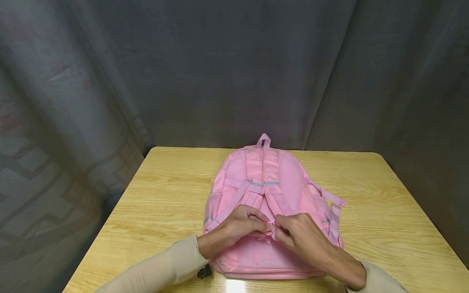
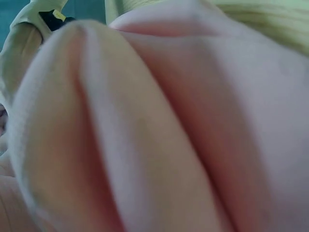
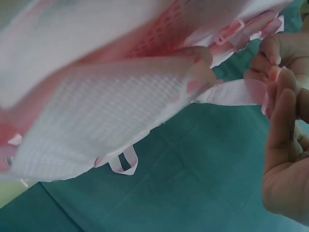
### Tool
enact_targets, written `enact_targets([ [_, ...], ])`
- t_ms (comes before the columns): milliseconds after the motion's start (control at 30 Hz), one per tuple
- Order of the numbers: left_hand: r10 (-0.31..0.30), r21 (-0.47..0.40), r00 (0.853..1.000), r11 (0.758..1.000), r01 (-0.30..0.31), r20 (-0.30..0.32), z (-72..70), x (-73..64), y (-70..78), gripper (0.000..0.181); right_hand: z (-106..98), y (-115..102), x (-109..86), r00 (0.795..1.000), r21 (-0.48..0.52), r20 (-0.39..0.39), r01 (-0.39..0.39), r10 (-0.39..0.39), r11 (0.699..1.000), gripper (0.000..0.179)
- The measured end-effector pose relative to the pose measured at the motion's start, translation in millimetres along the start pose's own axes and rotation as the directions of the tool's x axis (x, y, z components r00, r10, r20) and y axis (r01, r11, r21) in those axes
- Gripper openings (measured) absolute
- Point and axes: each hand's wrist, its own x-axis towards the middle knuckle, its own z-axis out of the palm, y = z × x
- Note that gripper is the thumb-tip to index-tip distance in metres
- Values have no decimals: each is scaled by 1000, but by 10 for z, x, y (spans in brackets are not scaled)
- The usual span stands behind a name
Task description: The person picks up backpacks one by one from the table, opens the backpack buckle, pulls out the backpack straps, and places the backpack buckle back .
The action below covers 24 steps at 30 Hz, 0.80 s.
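Note:
A pink backpack (image 1: 260, 260) lies with its shoulder straps (image 1: 253, 162) facing up. Over its lower middle, my left hand (image 1: 243, 223) pinches a small pink buckle (image 1: 269, 233), partly hidden by the fingertips. Close against it from the other side, my right hand (image 1: 304, 234) pinches a pink strap (image 1: 273, 234) between thumb and curled fingers. The right wrist view shows a webbing strap (image 3: 229, 93) running from the bag to the fingers of both hands. Blurred pink fabric (image 2: 159, 135) fills most of the left wrist view.
The bag rests on a wooden table (image 1: 157, 203). Beyond the far edge hang dark grey curtains (image 1: 234, 73). A side strap (image 1: 333, 215) with a plastic buckle sticks out at the bag's right. The top carry loop (image 1: 264, 139) points away from me.

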Motion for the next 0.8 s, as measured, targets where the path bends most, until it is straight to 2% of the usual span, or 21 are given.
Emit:
enact_targets([
  [467,-17,-109,998,994,24,66,-42,29,-4,14,14,-2,-1,996,-36,-43,73,-74,997,33],
  [800,-26,-131,997,991,35,67,-51,48,0,16,23,22,-1,987,-85,-57,147,-152,985,29],
])
